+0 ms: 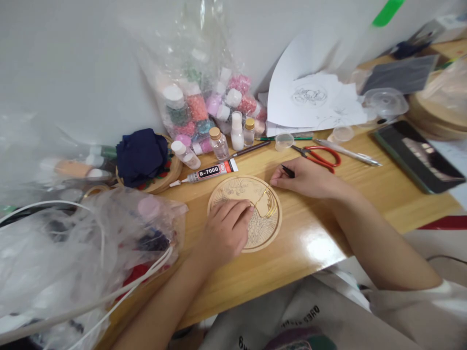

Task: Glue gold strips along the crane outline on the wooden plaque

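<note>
A round wooden plaque (260,233) with a raised rim and a fine line drawing lies on the table. My left hand (229,226) rests over its left side, fingers closed together with the tips at a thin gold wire (261,195). The wire runs up toward my right hand (302,177), which is pinched closed beside the plaque's upper right edge. From between its fingers sticks a black tapered tool (288,171), possibly tweezers, mostly hidden in the hand. More gold wire (272,210) curves along the drawing on the plaque's right part.
Behind the plaque lie a B-7000 glue tube (209,172), small bottles (219,146) and red-handled pliers (323,156). A pen (350,153) and a phone (419,155) are to the right. Plastic bags (83,243) and white cables (146,272) crowd the left; paper drawings (310,97) lean at the wall.
</note>
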`<state>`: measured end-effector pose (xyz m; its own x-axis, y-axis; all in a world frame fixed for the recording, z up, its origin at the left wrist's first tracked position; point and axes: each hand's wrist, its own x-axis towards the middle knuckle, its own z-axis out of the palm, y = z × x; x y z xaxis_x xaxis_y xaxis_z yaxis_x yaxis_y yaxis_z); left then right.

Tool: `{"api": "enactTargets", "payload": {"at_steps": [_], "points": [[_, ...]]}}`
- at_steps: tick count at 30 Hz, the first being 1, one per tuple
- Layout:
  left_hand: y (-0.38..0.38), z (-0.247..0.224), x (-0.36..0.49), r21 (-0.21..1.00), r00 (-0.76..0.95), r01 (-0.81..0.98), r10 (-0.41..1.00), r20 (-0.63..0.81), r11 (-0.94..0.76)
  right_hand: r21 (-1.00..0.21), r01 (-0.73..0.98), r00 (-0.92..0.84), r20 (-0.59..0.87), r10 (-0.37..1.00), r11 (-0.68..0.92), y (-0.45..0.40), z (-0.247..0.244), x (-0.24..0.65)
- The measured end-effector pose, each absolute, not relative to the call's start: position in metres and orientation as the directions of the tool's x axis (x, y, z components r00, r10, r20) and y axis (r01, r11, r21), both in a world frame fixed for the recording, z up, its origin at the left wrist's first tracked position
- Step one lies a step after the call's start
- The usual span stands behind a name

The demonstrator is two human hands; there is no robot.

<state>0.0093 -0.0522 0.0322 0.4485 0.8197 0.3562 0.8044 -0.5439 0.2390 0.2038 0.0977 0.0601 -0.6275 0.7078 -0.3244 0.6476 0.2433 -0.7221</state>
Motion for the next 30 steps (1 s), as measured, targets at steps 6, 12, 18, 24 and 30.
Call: {"api": "enactTargets", "payload": {"at_steps": [6, 12, 18, 24, 30], "points": [[-0.0525, 0.0320, 0.0094, 0.248, 0.448, 0.802, 0.822, 0.352, -0.543, -0.721, 0.644, -0.629, -0.309, 0.713, 0.256, 0.0976, 0.0592, 0.2036], [-0.0521, 0.0311, 0.0096, 0.236, 0.446, 0.803, 0.815, 0.370, -0.547, -0.727, 0.635, -0.628, -0.288, 0.723, 0.262, 0.0967, 0.0593, 0.2027], [-0.0522, 0.0307, 0.0088, 0.243, 0.454, 0.799, 0.817, 0.356, -0.550, -0.736, 0.615, -0.640, -0.256, 0.724, 0.282, 0.0958, 0.0590, 0.2015], [-0.0524, 0.0299, 0.0086, 0.259, 0.456, 0.791, 0.816, 0.355, -0.555, -0.750, 0.592, -0.647, -0.224, 0.729, 0.295, 0.0958, 0.0571, 0.2017], [-0.0524, 0.0307, 0.0084, 0.236, 0.456, 0.802, 0.817, 0.352, -0.549, -0.759, 0.584, -0.640, -0.212, 0.738, 0.289, 0.0952, 0.0549, 0.2021]]}}
